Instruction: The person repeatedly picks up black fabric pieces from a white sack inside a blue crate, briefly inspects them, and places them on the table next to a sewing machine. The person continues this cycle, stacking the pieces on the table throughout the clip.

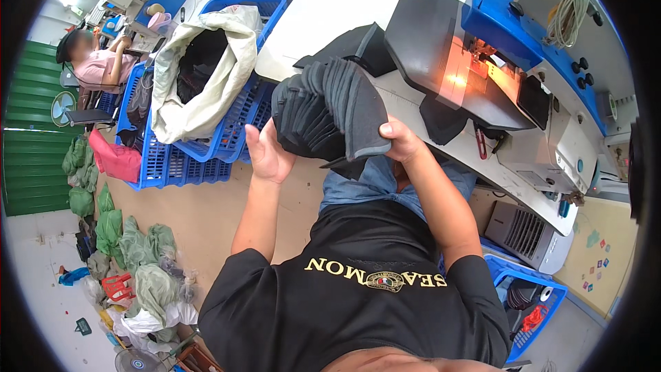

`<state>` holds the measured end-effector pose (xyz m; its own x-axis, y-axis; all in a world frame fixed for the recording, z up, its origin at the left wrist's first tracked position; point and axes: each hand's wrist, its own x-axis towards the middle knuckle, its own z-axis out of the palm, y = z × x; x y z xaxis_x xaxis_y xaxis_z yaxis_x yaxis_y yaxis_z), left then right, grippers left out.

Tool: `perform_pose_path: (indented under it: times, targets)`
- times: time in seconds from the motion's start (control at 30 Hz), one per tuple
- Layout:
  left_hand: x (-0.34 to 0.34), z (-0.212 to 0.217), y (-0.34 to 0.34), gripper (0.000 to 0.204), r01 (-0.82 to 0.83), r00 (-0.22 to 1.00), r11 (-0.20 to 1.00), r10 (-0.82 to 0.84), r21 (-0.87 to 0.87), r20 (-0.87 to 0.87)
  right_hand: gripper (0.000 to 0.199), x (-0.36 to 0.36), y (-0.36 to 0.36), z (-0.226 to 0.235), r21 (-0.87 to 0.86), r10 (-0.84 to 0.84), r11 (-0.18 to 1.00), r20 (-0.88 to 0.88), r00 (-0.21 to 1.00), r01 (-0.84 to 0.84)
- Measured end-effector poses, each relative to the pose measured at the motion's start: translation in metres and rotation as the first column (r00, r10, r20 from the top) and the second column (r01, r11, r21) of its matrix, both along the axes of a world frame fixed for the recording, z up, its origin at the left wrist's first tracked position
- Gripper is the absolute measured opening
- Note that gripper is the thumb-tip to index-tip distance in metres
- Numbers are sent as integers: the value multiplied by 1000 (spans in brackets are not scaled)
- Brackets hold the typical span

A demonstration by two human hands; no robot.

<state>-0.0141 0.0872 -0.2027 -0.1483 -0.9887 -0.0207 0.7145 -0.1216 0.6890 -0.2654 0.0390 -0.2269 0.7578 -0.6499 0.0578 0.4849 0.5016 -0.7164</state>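
A fanned stack of dark grey curved fabric pieces, shaped like cap brims, is held up in front of my lap at the table's near edge. My right hand pinches the right end of the stack, thumb on the near face. At the left side, my left hand supports the stack with its palm turned up and thumb stuck out. Its fingers are partly hidden behind the pieces. More black fabric pieces lie on the white table just beyond the stack.
A blue sewing machine with a lit needle area stands at the right. Red-handled snips lie by the table edge. At left, blue crates bear an open cloth sack. Another person sits far left.
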Motion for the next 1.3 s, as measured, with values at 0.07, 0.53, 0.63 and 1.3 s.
perform_pose_path:
  times: [0.07, 0.53, 0.63, 1.3]
  targets:
    - [-2, 0, -1, 95, 0, 987, 1000, 5, -29, 162, 89, 1, 0, 4, -83, 22, 996, -75, 997, -28]
    - [3, -44, -3, 58, -144, 633, 888, 423, -438, 649, 76, 42, 4, 27, -175, -327, 942, -276, 904, 288]
    - [0, -7, -7, 73, -57, 815, 932, 250, -357, 523, 75, 49, -1, 27, -245, -436, 889, -192, 879, 387]
    - [52, -14, -70, 69, -207, 922, 970, 237, -126, 307, 76, 56, -13, 13, -665, -676, 693, -463, 573, 279]
